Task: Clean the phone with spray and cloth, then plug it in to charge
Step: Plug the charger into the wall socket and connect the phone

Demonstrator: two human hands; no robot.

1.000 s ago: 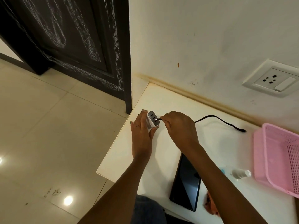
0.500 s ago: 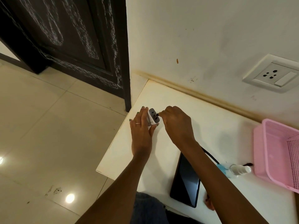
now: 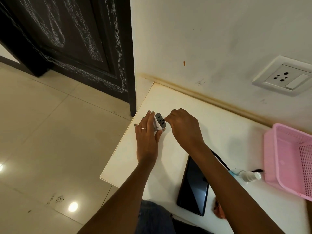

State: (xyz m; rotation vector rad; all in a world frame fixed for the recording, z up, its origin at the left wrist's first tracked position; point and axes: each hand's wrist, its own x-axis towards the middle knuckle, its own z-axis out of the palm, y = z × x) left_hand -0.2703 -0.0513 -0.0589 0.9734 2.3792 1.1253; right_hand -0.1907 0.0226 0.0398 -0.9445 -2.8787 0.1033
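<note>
Head camera view, looking down on a white tabletop point(image 3: 211, 125) against a cream wall: a person's left hand point(image 3: 147, 141) is closed around a small white charger block with a grey port face point(image 3: 159, 123), steadying it near the table's left edge. The right hand point(image 3: 184, 128) pinches the black plug end of a thin black cable point(image 3: 219, 157) against the upper port of that grey face; whether the plug is fully seated cannot be told. The cable reappears below the right forearm and runs toward a clear spray bottle with a white cap point(image 3: 248, 176) lying on its side just beside a pink perforated plastic basket point(image 3: 290, 157).

Nearer the person, well apart from both hands, a black slab-shaped phone point(image 3: 193, 188) lies flat, screen up, partly hidden by the right forearm. A scrap of reddish cloth point(image 3: 218, 208) shows at the table's near edge beside the phone. A white wall socket plate with a switch point(image 3: 285, 76) sits on the wall above the basket.
</note>
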